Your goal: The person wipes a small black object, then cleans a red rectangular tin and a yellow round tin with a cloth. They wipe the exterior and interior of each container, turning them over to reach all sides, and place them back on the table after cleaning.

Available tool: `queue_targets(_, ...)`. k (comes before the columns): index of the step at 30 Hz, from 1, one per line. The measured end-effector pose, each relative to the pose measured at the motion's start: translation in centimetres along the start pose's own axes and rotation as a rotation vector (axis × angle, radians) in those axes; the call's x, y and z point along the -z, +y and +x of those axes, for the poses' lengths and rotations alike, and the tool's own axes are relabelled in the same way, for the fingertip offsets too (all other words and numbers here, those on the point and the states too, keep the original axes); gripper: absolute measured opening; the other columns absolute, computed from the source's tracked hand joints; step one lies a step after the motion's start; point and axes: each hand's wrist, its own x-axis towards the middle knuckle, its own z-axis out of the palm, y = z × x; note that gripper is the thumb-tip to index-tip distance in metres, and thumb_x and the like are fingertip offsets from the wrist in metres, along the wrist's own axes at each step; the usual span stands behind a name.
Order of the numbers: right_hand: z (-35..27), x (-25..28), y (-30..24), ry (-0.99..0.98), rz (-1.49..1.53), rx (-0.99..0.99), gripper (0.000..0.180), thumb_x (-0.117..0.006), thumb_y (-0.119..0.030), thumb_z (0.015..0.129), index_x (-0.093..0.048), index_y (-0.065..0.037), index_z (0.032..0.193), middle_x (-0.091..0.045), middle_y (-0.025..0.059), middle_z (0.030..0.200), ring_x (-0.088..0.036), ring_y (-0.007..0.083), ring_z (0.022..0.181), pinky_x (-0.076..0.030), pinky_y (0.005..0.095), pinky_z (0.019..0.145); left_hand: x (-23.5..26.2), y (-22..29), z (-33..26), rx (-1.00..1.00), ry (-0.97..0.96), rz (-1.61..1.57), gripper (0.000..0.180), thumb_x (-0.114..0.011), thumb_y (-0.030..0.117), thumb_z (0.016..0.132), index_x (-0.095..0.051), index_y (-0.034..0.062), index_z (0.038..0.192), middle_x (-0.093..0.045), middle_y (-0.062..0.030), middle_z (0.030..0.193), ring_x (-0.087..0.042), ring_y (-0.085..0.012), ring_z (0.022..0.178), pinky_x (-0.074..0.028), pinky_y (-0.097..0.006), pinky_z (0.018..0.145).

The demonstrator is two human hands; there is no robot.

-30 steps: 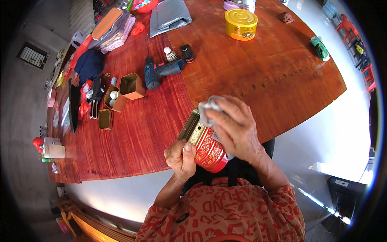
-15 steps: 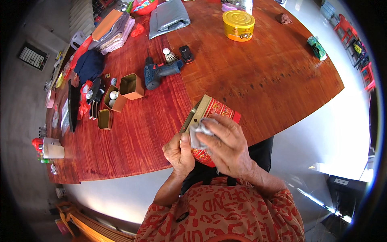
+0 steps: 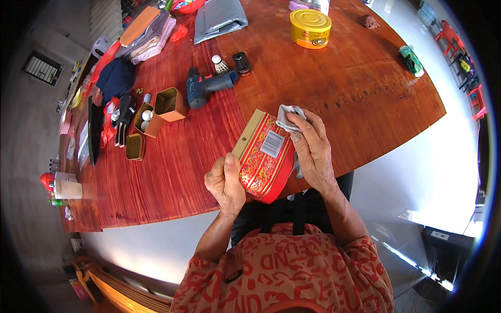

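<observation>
A red tin box with gold patterns, a plain gold rim band and a barcode label is tilted at the table's near edge. My left hand grips its lower left end, thumb on the near face and the other fingers hidden behind. At the box's upper right end, my right hand pinches a crumpled pale grey cloth. That cloth touches the box's edge, and part of it hangs below the palm. Whatever is inside the box cannot be seen from this side.
On the wooden table lie a cordless drill, a shuttlecock and a battery pack. Small open tins stand at left, one holding white balls. Farther back are a yellow round tub, a grey plastic package and folded cloths.
The box has turned so its barcode face shows, and its opening no longer does. My right hand with the cloth has moved right and up, from the rim to the far end.
</observation>
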Motion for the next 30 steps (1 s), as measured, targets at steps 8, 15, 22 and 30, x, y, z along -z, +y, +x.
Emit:
queue_targets(8, -3.4, 0.2, -4.0, -0.176, -0.113, 0.3, 0.045, -0.067, -0.006, 0.078, -0.061, -0.01, 0.123, -0.047, 0.0146, 0.133, -0.045, 0.0371, 0.126, -0.039, 0.0477, 0.104, -0.9, 0.0, 1.5, 0.114, 0.066, -0.088, 0.04, -0.055, 0.026, 0.098, -0.051, 0.0035, 0.066, -0.046, 0.0058, 0.063, -0.034, -0.0031, 0.062, -0.029, -0.024, 0.054)
queue_targets(15, -1.3, 0.7, -1.8, -0.172, -0.182, 0.301, 0.045, -0.067, -0.005, 0.078, -0.06, -0.008, 0.122, -0.05, 0.014, 0.13, -0.047, 0.0372, 0.123, -0.039, 0.0506, 0.103, 0.4, -1.7, 1.5, 0.075, 0.032, -0.154, 0.042, -0.056, 0.019, 0.096, -0.042, 0.0044, 0.06, -0.039, 0.0067, 0.058, -0.03, -0.003, 0.059, -0.027, -0.025, 0.051)
queue_targets(22, 0.3, 2.1, 0.7, -0.27, 0.564, -0.24, 0.034, -0.05, -0.018, 0.097, -0.057, -0.003, 0.127, -0.052, 0.0131, 0.129, -0.049, 0.0254, 0.123, -0.038, 0.0338, 0.103, 1.2, -3.3, 1.7, 0.04, 0.018, -0.15, 0.039, -0.056, 0.019, 0.094, -0.046, 0.0029, 0.059, -0.042, 0.0058, 0.056, -0.033, -0.0028, 0.056, -0.027, -0.025, 0.05)
queue_targets(30, 2.2, 2.1, 1.5, -0.458, 0.8, -0.219, 0.037, -0.046, -0.021, 0.1, -0.056, -0.001, 0.129, -0.051, 0.0137, 0.132, -0.043, 0.023, 0.128, -0.032, 0.035, 0.108, 2.1, -5.0, 2.0, -0.035, -0.027, -0.089, 0.044, -0.058, 0.027, 0.09, -0.043, 0.0038, 0.056, -0.04, 0.0048, 0.052, -0.032, -0.0036, 0.052, -0.025, -0.028, 0.048)
